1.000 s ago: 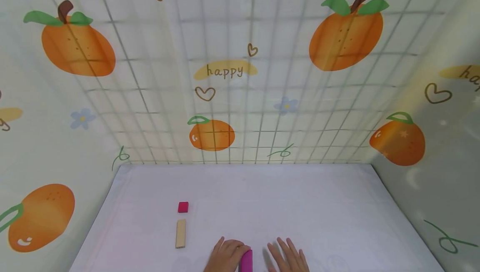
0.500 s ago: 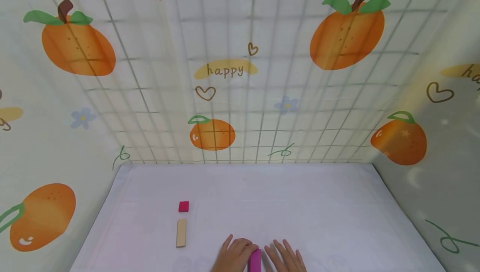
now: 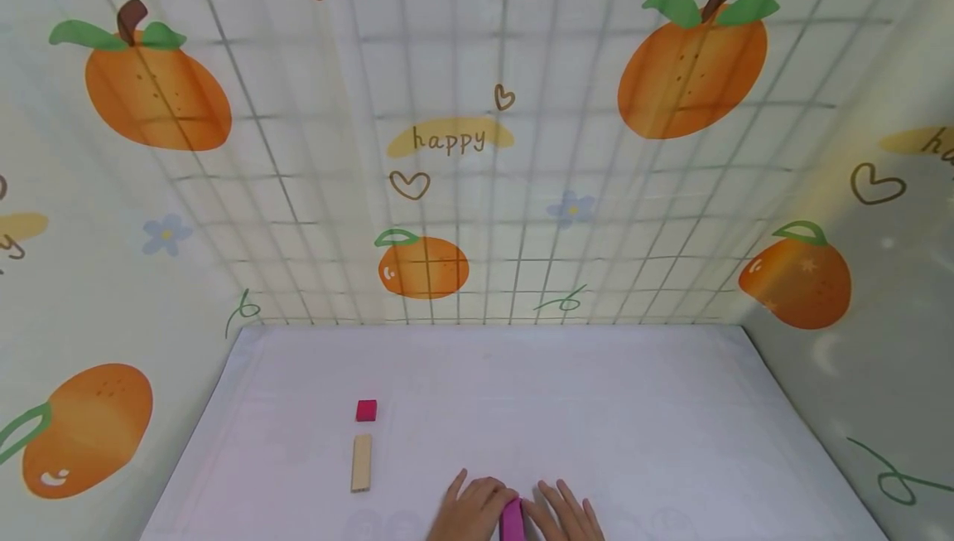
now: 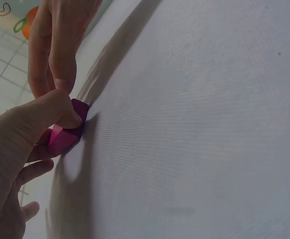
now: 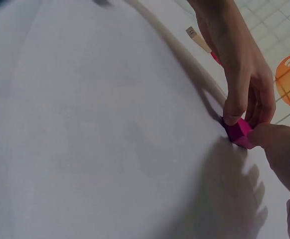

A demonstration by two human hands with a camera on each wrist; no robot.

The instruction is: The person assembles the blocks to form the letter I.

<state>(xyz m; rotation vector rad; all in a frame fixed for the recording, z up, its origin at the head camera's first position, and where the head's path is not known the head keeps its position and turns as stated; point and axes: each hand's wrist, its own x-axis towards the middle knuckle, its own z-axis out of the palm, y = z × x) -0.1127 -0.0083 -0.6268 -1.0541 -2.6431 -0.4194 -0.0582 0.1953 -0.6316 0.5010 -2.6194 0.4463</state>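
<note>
A magenta block [image 3: 513,522] stands at the front edge of the head view, between the two hands. My left hand [image 3: 474,510] pinches it, with the thumb over the near end in the left wrist view and the other fingers on its far side. On the block's right is my right hand [image 3: 568,513], its fingers mostly straight and spread. In the right wrist view the right thumb [image 5: 259,135] meets the side of the magenta block [image 5: 238,132]. The block's underside and much of its length are hidden by the hands.
Left of the hands lies a flat plain wooden block [image 3: 361,464], with a small red block [image 3: 366,411] just beyond it. The white tabletop [image 3: 633,408] ends at a curtain [image 3: 514,218] printed with oranges at the back and sides.
My left hand has moved to the right with the magenta block. The right hand has come slightly left, so its thumb side meets the block. The wooden and red blocks stay put.
</note>
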